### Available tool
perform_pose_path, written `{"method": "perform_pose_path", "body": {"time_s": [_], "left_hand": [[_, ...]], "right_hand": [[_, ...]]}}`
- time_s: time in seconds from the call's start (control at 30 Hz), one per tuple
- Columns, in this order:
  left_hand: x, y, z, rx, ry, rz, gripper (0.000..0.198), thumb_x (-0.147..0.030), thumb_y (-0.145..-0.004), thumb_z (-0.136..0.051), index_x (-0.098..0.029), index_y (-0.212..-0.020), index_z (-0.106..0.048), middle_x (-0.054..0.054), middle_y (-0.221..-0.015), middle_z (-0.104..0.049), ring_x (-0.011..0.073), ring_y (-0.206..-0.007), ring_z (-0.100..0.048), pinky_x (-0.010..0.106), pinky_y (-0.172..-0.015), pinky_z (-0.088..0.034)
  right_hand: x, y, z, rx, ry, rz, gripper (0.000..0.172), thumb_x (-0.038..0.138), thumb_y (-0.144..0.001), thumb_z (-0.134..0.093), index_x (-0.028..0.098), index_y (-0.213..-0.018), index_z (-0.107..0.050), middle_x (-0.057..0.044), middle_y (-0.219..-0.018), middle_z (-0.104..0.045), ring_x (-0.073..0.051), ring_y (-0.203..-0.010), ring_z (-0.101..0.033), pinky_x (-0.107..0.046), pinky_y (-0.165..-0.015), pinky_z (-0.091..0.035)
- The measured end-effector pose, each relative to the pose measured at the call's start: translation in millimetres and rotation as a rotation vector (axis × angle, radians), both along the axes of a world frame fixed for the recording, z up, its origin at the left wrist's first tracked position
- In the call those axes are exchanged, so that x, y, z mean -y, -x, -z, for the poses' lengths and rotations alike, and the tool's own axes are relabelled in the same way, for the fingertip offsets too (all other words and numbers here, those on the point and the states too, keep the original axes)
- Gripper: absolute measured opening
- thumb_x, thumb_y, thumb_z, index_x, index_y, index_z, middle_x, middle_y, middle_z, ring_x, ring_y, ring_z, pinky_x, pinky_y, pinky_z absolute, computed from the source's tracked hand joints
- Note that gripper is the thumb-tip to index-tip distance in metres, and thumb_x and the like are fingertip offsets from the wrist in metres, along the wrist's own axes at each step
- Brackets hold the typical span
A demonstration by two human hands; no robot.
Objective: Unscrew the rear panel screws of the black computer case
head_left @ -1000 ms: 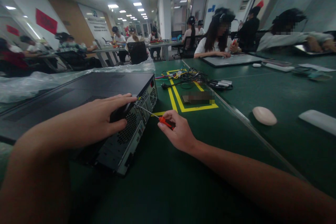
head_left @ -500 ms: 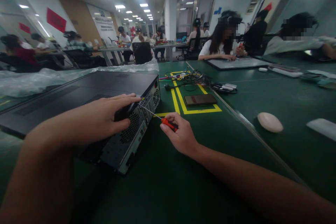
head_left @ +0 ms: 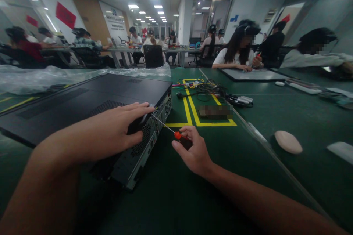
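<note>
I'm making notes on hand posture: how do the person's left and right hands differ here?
The left hand has its fingers stretched out; the right hand has its fingers curled around the handle of a screwdriver.
The left hand lies over the edge of the computer case; the right hand is clear of it.
Both are bare.

Screwdriver (head_left: pixel 178 135) tip too small to tell, plastic film (head_left: pixel 30 79) along the surface's (head_left: pixel 165 202) far edge cut off at left
</note>
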State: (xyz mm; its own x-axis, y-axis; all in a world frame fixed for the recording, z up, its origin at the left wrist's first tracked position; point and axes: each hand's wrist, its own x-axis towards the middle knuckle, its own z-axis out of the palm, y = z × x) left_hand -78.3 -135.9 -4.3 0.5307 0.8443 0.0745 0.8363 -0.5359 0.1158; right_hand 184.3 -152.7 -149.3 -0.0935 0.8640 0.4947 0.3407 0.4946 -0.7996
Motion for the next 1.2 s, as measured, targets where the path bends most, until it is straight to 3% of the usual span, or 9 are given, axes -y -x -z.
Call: {"method": "perform_pose_path", "body": {"time_s": [0.23, 0.57, 0.77, 1.03, 1.13, 1.2], "left_hand": [[-1.6, 3.0, 6.6, 0.052, 0.003, -0.025, 0.075, -0.055, -0.088, -0.063, -0.041, -0.160, -0.046, -0.003, -0.163, -0.051, 0.0394, -0.145, -0.053, 0.057, -0.125, -0.041], [-3.9, 1.6, 4.4, 0.020, -0.002, -0.025, 0.078, -0.061, -0.086, -0.060, -0.039, -0.160, -0.048, -0.006, -0.163, -0.051, 0.0376, -0.143, -0.056, 0.050, -0.125, -0.042], [-2.3, -1.2, 0.0, 0.035, -0.008, 0.006, 0.076, -0.060, -0.087, -0.060, -0.037, -0.158, -0.050, -0.005, -0.161, -0.054, 0.0362, -0.142, -0.057, 0.047, -0.125, -0.041], [-3.2, 1.9, 2.8, 0.015, -0.069, 0.003, 0.077, -0.070, -0.088, -0.054, -0.036, -0.157, -0.052, -0.006, -0.154, -0.061, 0.0325, -0.133, -0.064, 0.040, -0.117, -0.049], [-5.7, 4.4, 3.9, -0.013, -0.071, 0.003, 0.077, -0.067, -0.090, -0.052, -0.033, -0.159, -0.048, -0.004, -0.156, -0.060, 0.0316, -0.133, -0.065, 0.042, -0.117, -0.048], [-6.8, 5.1, 3.6, -0.008, -0.044, -0.003, 0.077, -0.064, -0.089, -0.056, -0.034, -0.159, -0.048, -0.001, -0.158, -0.059, 0.0332, -0.135, -0.063, 0.046, -0.119, -0.048]], "right_hand": [[-0.5, 0.7, -0.1, 0.006, -0.013, 0.031, 0.018, 0.030, -0.092, -0.069, 0.026, -0.102, -0.054, 0.001, -0.083, -0.065, -0.017, -0.070, -0.064, -0.032, -0.066, -0.051], [-3.1, 1.3, 3.6, -0.024, -0.042, 0.029, 0.016, 0.032, -0.092, -0.071, 0.024, -0.099, -0.058, -0.002, -0.090, -0.070, -0.020, -0.080, -0.068, -0.036, -0.076, -0.055], [-3.1, 0.2, 0.6, -0.014, -0.029, 0.031, 0.014, 0.034, -0.093, -0.070, 0.024, -0.098, -0.064, -0.002, -0.089, -0.071, -0.019, -0.077, -0.067, -0.035, -0.074, -0.054], [-2.5, -0.7, -1.2, 0.031, -0.082, 0.034, 0.018, 0.038, -0.102, -0.058, 0.023, -0.099, -0.069, -0.004, -0.091, -0.071, -0.020, -0.083, -0.066, -0.037, -0.079, -0.052], [-1.7, 0.9, -0.4, -0.018, -0.056, 0.026, 0.017, 0.038, -0.097, -0.064, 0.023, -0.106, -0.064, -0.003, -0.089, -0.069, -0.019, -0.079, -0.066, -0.036, -0.077, -0.053], [-1.3, 1.7, 0.3, -0.033, -0.053, 0.035, 0.026, 0.037, -0.090, -0.072, 0.024, -0.108, -0.059, -0.001, -0.089, -0.067, -0.019, -0.080, -0.066, -0.036, -0.078, -0.054]]}}
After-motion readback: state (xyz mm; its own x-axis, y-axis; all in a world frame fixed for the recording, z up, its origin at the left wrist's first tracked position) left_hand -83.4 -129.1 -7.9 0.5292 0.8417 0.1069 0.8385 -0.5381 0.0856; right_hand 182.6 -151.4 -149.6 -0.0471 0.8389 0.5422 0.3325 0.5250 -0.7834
